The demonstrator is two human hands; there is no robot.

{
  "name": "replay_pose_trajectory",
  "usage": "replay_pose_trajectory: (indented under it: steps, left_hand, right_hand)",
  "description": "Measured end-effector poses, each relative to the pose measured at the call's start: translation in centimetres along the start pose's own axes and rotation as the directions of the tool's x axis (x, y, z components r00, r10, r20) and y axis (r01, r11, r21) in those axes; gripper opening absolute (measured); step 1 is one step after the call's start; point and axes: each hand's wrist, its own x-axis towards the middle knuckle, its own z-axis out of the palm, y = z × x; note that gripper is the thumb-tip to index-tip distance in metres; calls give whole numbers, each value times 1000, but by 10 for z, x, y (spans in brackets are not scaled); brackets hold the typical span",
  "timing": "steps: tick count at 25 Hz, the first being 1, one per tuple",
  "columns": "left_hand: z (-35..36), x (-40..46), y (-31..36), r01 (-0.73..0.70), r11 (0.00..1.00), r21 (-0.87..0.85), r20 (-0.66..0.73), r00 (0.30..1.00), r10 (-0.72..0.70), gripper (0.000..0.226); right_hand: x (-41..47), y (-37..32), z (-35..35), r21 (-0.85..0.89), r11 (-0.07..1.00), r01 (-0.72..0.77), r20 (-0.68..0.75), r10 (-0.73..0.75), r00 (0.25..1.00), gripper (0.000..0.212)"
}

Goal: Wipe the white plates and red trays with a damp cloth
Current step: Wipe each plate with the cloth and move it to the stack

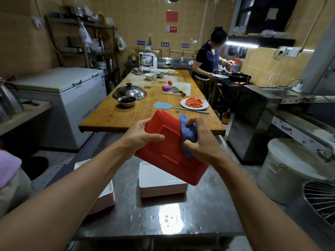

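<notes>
Both forearms reach in low over the steel tabletop (199, 211). Left hand (143, 135) has its fingers (154, 137) curled over the red tray (172, 151), thumb across its underside, tilting it up, likely to offer its far right rim. Right hand (201, 140) bunches the blue cloth (189, 136), fingers wrapped round it, pressing on that rim. Below, a stack of white plates (161, 178) sits mid-tabletop; a second stack (107, 196) hugs the left edge. Bare wet steel lies along the near edge, so there's room to set the tray down.
</notes>
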Motion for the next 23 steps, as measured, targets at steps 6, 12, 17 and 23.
replay_pose_trajectory:
  steps: [6, 12, 17, 23]
  left_hand:
    - [0, -8, -8, 16, 992, -124, -114, 993, -31, 34]
    - [-5, -12, -17, 80, 962, -262, -162, 979, -126, 29]
    - [6, -7, -25, 175, 916, -361, -192, 947, -257, 29]
    - [16, -2, -24, 225, 873, -433, -234, 907, -349, 18]
  right_hand:
    - [1, 9, 9, -166, 978, 122, -65, -135, 989, 45]
    - [-10, 37, 2, 5, 998, -69, -79, 69, 994, 38]
    - [-30, 43, 11, 26, 999, -38, -96, 40, 995, 35]
    - [-57, 55, 28, -96, 995, -7, -69, 0, 998, 49]
